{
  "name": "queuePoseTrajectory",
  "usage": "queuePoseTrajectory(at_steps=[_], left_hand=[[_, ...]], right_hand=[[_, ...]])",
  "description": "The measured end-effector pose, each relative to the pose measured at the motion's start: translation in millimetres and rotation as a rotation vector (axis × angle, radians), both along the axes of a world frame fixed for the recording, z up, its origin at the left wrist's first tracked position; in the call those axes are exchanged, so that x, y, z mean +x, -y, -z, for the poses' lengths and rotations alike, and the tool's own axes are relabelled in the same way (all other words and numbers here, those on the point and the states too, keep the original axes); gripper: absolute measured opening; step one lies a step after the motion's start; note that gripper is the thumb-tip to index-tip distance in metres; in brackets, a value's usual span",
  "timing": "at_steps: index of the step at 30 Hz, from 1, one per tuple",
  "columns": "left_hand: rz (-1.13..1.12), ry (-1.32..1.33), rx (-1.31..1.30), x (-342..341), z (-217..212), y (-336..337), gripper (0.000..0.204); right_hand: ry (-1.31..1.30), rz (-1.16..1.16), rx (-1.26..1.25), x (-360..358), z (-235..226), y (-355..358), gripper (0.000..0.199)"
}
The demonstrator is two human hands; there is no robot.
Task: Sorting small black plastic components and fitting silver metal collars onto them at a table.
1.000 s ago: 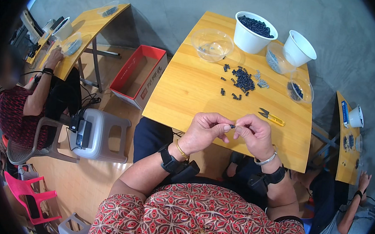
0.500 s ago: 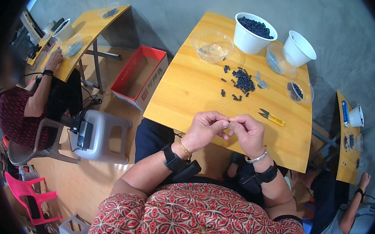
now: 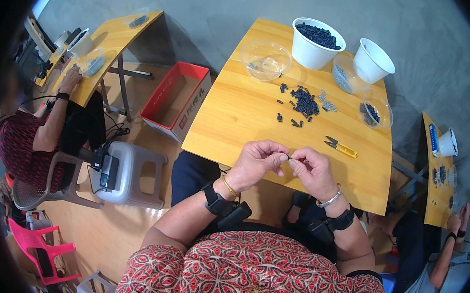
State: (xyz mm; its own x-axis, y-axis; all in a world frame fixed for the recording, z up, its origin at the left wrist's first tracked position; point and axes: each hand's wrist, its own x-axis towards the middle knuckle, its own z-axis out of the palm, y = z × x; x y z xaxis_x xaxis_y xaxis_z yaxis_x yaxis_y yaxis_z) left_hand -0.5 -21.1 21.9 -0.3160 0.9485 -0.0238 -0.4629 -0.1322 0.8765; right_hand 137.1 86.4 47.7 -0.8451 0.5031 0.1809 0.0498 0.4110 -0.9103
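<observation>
Over the near edge of the wooden table (image 3: 220, 129), my left hand (image 3: 257, 161) and my right hand (image 3: 316, 171) meet fingertip to fingertip. Both are closed in a pinch on a small dark piece (image 3: 289, 157), mostly hidden by the fingers. Beyond them lies a loose pile of small black plastic parts (image 3: 305, 103), with a few strays around it. Small grey parts (image 3: 329, 106) are scattered at its right side. Yellow-handled thread snips (image 3: 344, 148) rest on the table to the right of my hands, blades apart.
At the back stand a white tub (image 3: 309, 56) heaped with black parts and another white tub (image 3: 379, 64). Clear bowls (image 3: 264, 75) sit left and right of them. A red-rimmed box (image 3: 156, 100) is on the floor at left. Other people work at side tables (image 3: 109, 39).
My right hand has shifted slightly right, leaving a small gap between my fingertips where the dark piece shows. The co-worker at right has brought both hands together.
</observation>
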Motion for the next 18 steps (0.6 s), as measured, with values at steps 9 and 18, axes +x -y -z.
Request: queuePoseTrajectory(at_steps=[9, 18], left_hand=[[-0.042, -0.105, -0.021, 8, 11, -14, 0.01], [-0.37, -1.221, 0.09, 8, 22, -27, 0.014]], right_hand=[[-0.124, 0.06, 0.386, -2, 19, -6, 0.008], [0.024, 0.079, 0.739, 0, 25, -13, 0.004]])
